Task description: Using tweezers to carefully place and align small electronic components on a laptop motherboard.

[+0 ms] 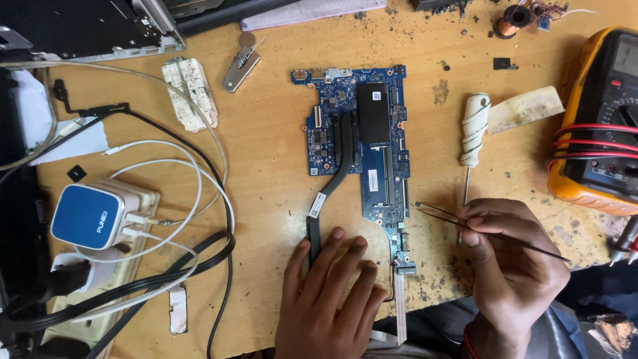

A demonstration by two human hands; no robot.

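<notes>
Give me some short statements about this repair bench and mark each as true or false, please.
1. The right hand holds black tweezers. True.
2. The left hand holds the screwdriver. False: it rests flat on the table, fingers at the lower end of the heat pipe; the screwdriver lies free.
3. The circuit board is blue. True.
4. The multimeter lies left of the board. False: it lies at the right edge.
5. The multimeter has red leads wound around it. True.
</notes>
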